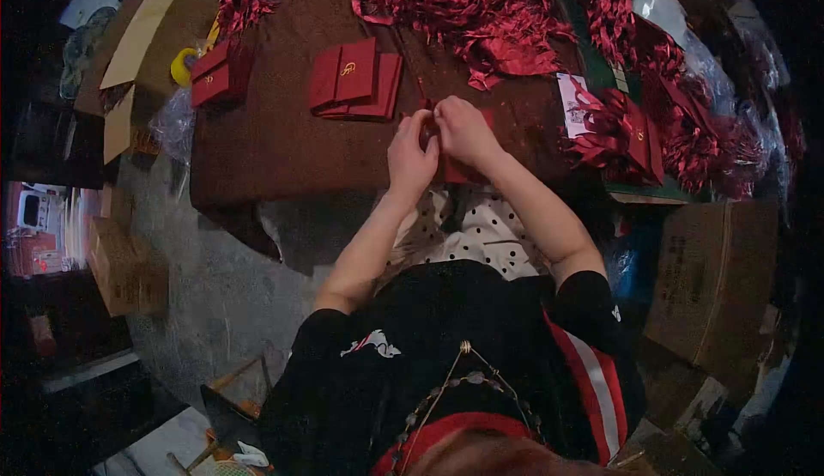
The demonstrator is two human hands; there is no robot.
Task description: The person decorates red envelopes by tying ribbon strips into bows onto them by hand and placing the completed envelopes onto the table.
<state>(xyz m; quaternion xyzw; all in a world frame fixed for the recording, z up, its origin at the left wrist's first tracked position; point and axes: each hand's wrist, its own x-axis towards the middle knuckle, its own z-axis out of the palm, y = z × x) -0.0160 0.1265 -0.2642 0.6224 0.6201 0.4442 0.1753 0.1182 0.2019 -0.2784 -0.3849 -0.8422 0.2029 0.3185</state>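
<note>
Both hands meet near the front edge of the brown-covered table (283, 163). My left hand (413, 157) has its thumb and fingers pinched together on a thin dark red ribbon. Touching it, my right hand (466, 133) is closed on the same ribbon; its fingertips are partly hidden. Beneath my right hand lies a red pouch (457, 172), partly covered by the hands. Left of the hands sits a stack of red pouches (350, 77) with a gold emblem on the top one.
A large heap of red ribbons (481, 12) lies at the back. More pouches (212, 75) are at the left, near yellow tape (182, 66). At the right are a white printed card (573, 103), ribboned pouches (639, 137) and a cardboard box (708, 278) below.
</note>
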